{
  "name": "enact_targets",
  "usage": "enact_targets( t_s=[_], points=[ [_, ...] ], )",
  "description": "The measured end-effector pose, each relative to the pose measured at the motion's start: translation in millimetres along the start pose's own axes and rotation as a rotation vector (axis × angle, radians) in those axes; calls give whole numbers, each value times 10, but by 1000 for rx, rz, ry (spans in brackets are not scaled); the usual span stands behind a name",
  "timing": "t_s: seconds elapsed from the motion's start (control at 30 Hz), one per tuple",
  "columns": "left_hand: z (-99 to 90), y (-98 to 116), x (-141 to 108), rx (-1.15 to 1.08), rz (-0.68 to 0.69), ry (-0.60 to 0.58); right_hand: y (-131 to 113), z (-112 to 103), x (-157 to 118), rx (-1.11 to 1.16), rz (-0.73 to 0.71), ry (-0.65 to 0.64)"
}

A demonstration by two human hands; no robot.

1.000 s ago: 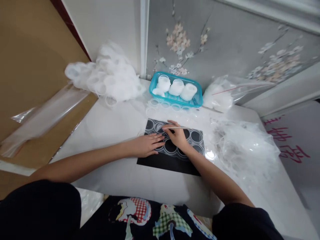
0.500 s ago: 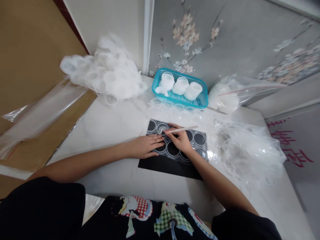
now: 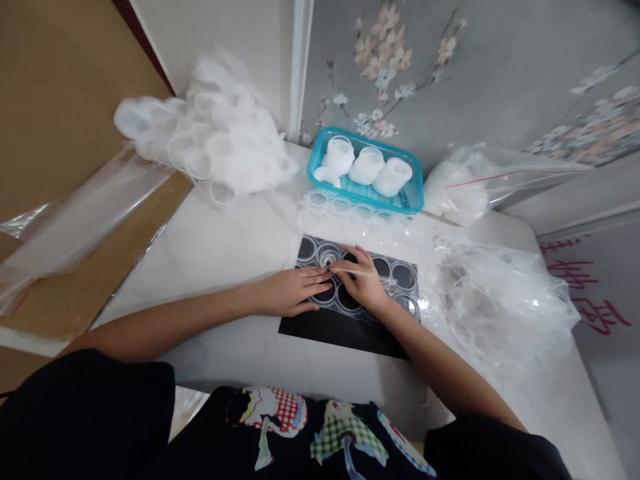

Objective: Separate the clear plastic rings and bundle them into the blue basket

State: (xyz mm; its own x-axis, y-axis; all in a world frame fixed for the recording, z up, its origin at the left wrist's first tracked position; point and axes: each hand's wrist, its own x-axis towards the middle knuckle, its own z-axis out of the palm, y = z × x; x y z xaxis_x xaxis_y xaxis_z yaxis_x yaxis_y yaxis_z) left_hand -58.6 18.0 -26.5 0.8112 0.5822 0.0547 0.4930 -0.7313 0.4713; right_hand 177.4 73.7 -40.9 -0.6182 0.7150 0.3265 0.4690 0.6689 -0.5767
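On the white table lies a black sheet (image 3: 340,333), and over it a clear plastic sheet (image 3: 350,303) with rows of round ring outlines. My left hand (image 3: 295,291) rests flat on the left part of the plastic sheet, fingers stretched out toward the right. With my right hand (image 3: 364,280) I pinch a thin pale stick (image 3: 367,272), blurred by motion. Its near end meets a ring (image 3: 328,257) in the upper row, close to my left fingertips. I cannot make out what kind of tip the stick has.
Behind the sheets stands a blue basket (image 3: 367,199) holding stacks of white rings. A large heap of white rings (image 3: 220,143) lies at the back left. Clear plastic pieces (image 3: 500,300) pile up on the right, with a zip bag (image 3: 465,193) behind. Cardboard (image 3: 135,230) borders the left.
The stick in my right hand has tilted, its far end swinging down and toward me. My left hand stays flat on the sheet. The whole view has shifted slightly.
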Motion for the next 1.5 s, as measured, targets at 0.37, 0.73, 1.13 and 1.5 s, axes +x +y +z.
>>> enact_targets(
  t_s=[0.37,0.73,1.13,1.5],
  points=[
    [-115,39,-11,4,11,-72,34,90,732,15,18,155],
    [-100,41,-5,26,-10,-60,-51,338,559,270,54,-120],
    [-117,59,-10,-45,-8,-15,-104,354,449,15,-111,-123],
    [-86,-68,-46,-249,-31,-121,398,-962,662,-526,162,988]
  ],
)
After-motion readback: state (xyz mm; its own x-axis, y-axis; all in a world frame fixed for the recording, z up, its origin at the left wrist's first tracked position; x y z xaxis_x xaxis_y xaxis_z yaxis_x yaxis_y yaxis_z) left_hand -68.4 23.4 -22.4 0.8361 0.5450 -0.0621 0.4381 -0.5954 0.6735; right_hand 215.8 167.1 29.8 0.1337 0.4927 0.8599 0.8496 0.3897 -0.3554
